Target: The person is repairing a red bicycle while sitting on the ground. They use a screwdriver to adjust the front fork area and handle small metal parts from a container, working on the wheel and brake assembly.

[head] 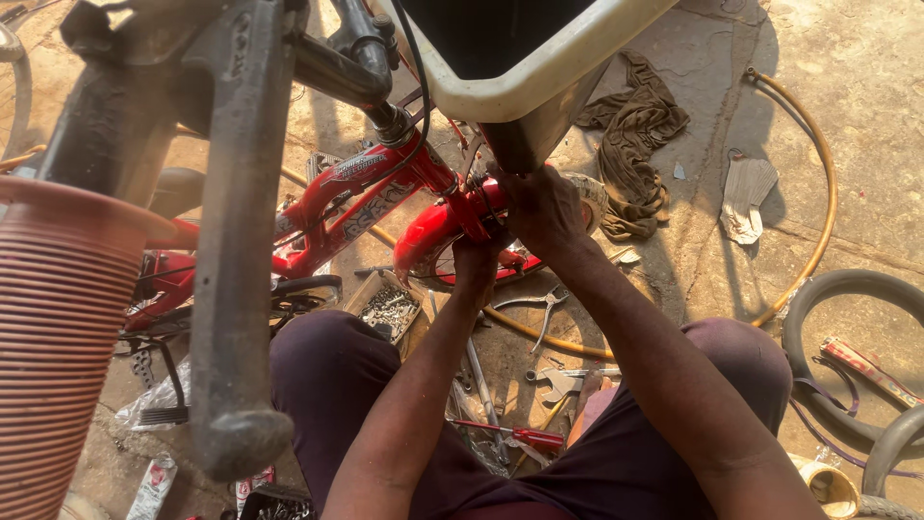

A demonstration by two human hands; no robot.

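1. Right hand [546, 207]: closed around the fork area of the red bicycle frame [375, 188], just below the rim of a cream basket [539, 82]; fingers curled, knuckles toward the camera.
2. Left hand [476, 262]: raised from below, fingers wrapped on the red mudguard [428, 236] and wheel region just beneath the right hand; the exact part it grips cannot be told.
3. Red bicycle frame: runs diagonally from lower left to the hands at centre, over a concrete floor [866, 58].
4. Pliers [539, 308]: lying on the floor just below the hands, between the person's knees.
5. Small box of metal parts [385, 310]: beside the left knee.
6. Red-handled screwdriver [515, 435] and a wrench [558, 382]: between the legs.
7. Brown rag [635, 144] and yellow hose [818, 193]: to the right, well apart from the hands.
8. Black tyre [837, 289]: at far right.
9. Ribbed reddish grip [58, 327] and dark crank arm [236, 241]: close foreground, left.
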